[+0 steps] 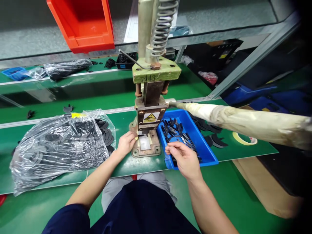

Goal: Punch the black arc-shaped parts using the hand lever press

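Note:
My left hand (126, 143) rests at the left side of the hand press's base (156, 148), its fingers drawn together beside the metal plate (144, 143) under the ram. A small yellow patch shows at the fingertips; whatever they hold is hidden. Over the near edge of a blue bin (209, 159), my right hand (184, 157) is closed in a pinch, and I cannot make out anything between thumb and fingers. Small black parts (179, 131) lie loose in the bin. The press head (151, 117), with a yellow warning label, stands above the plate.
A long pale lever (239, 122) reaches right from the press. To the left lies a clear plastic bag (60, 146) of black curved pieces. More black pieces (216, 141) and a tape roll (245, 139) lie right. An orange bin (83, 26) sits on the shelf above.

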{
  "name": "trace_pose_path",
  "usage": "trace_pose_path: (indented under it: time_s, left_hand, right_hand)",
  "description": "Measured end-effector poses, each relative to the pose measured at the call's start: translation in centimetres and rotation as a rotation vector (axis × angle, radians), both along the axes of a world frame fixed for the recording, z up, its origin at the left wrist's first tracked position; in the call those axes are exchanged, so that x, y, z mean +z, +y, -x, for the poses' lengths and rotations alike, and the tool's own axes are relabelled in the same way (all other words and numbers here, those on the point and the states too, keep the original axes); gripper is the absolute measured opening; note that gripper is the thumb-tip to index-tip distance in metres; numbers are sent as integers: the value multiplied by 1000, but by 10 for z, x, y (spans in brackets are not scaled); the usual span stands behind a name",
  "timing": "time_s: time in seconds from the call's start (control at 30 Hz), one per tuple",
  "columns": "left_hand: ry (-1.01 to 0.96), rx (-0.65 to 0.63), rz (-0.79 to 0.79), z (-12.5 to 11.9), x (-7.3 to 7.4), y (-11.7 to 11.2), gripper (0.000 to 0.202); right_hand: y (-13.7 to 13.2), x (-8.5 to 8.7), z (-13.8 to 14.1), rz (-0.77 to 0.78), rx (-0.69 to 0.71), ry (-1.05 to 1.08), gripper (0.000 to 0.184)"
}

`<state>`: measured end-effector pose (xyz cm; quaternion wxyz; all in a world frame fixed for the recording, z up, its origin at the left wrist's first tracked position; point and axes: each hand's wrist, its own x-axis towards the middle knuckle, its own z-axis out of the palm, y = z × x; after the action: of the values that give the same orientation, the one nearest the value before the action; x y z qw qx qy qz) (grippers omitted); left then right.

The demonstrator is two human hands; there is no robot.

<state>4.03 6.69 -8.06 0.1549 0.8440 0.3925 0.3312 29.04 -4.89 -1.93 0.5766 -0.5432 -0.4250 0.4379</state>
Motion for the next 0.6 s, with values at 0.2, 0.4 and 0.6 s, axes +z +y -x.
trace_pose_path:
  time_s: [0.2, 0.4, 0.6]
  left_hand:
    - [77, -85, -18, 0, 0, 8, 26]
    - [71, -137, 14, -3, 2, 11, 31]
    - [82, -146, -47, -4, -4, 9, 41]
  right_hand:
    - [2, -2, -12, -59, -55, -47, 19]
    - [18, 25, -24, -261, -228, -37, 21]
    - [39, 116, -27, -895, -278, -59, 54]
